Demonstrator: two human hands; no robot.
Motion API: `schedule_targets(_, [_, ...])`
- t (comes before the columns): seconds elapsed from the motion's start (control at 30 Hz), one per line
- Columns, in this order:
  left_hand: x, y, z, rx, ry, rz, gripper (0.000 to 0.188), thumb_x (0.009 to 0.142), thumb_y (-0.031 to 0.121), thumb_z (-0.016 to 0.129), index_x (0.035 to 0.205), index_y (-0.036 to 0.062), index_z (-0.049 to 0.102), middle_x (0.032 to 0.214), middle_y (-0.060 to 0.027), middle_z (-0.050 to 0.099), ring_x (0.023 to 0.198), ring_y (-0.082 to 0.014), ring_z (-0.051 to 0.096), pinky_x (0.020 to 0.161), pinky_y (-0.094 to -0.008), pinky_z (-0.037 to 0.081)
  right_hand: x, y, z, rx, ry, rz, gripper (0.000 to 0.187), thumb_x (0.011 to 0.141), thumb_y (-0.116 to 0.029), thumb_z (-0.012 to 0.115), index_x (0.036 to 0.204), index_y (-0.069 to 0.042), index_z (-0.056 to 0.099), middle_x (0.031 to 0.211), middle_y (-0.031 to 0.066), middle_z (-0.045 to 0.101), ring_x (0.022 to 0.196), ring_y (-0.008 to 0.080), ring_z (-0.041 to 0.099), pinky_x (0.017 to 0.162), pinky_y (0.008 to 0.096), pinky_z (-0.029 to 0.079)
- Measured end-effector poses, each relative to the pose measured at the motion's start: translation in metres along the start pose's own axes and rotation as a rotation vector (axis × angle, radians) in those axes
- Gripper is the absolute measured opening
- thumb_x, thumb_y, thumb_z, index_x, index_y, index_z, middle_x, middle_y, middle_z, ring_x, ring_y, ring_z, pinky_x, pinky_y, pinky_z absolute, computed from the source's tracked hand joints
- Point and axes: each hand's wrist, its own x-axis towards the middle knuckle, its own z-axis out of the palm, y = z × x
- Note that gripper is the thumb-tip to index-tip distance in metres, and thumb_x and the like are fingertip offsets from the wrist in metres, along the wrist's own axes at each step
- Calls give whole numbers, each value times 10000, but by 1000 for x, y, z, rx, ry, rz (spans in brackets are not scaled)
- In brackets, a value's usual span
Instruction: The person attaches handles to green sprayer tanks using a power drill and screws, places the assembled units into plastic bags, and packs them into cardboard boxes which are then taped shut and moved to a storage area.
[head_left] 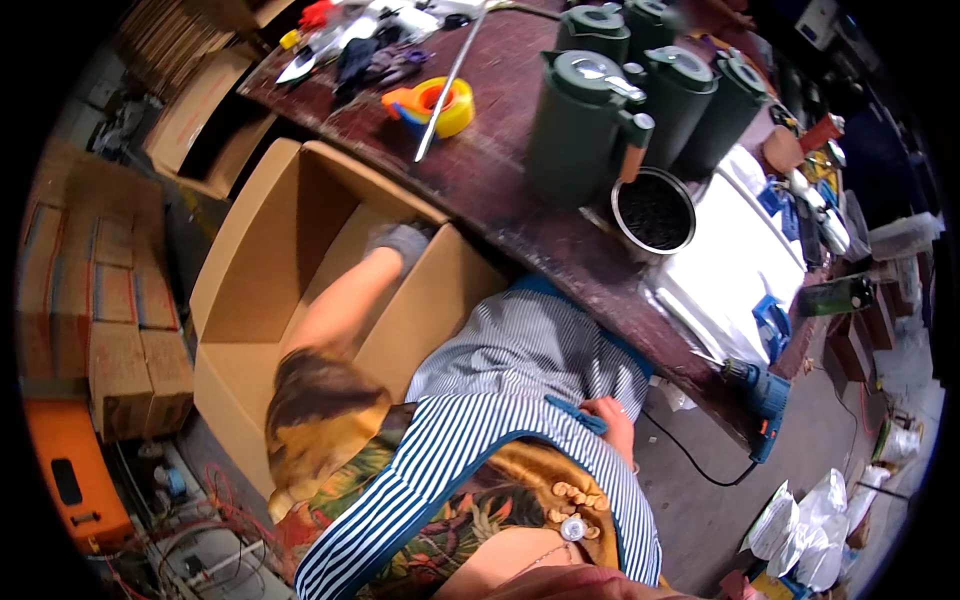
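Note:
My left hand (403, 245), in a grey glove, reaches down inside an open cardboard box (245, 285) beside the table. It is blurred and close to the box's inner wall; its fingers cannot be made out. My right hand (612, 425) is at the right side of my striped apron (500, 345), next to a small dark blue piece of cloth (578, 415). Most of its fingers are hidden, so whether it grips anything is unclear.
On the dark red table (480, 160) stand several dark green jugs (575, 130), a bowl of black pieces (653, 210) and a tape dispenser (443, 107). A blue power tool (765, 395) hangs at the near corner, its cord trailing. Stacked cartons (125, 290) fill the left.

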Motion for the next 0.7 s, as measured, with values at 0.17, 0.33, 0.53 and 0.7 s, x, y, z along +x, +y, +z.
schedule_targets(0.17, [84, 62, -309, 229, -90, -351, 443, 834, 330, 679, 1241, 185, 582, 1179, -74, 617, 1114, -258, 591, 921, -437, 482, -2, 10, -6, -66, 24, 77, 164, 770, -105, 666, 933, -97, 654, 841, 82, 603, 818, 292, 604, 687, 392, 496])
schedule_targets(0.33, [209, 120, -384, 188, 802, 666, 435, 748, 211, 705, 1176, 208, 628, 1023, -55, 606, 981, -244, 592, 900, -410, 486, 18, -14, -47, -118, 223, -106, 117, 797, -106, 698, 895, -70, 645, 864, 93, 625, 848, 292, 608, 732, 391, 495])
schedule_targets(0.53, [172, 108, -335, 221, 667, 490, 294, 763, 155, 615, 1036, 243, 679, 953, -43, 591, 948, -244, 596, 871, -395, 493, -75, 73, -183, -511, 972, 365, 360, 833, -116, 679, 1177, -56, 594, 1145, 151, 599, 1064, 340, 546, 950, 439, 419])
schedule_targets(0.7, [42, 89, -333, -797, 565, -210, 405, 754, 98, 733, 1153, 86, 669, 995, -81, 620, 924, -232, 631, 837, -350, 521, -149, 144, -205, -691, 588, 620, 847, 647, -115, 816, 1406, -99, 440, 1305, 144, 491, 1185, 351, 471, 1011, 440, 397])
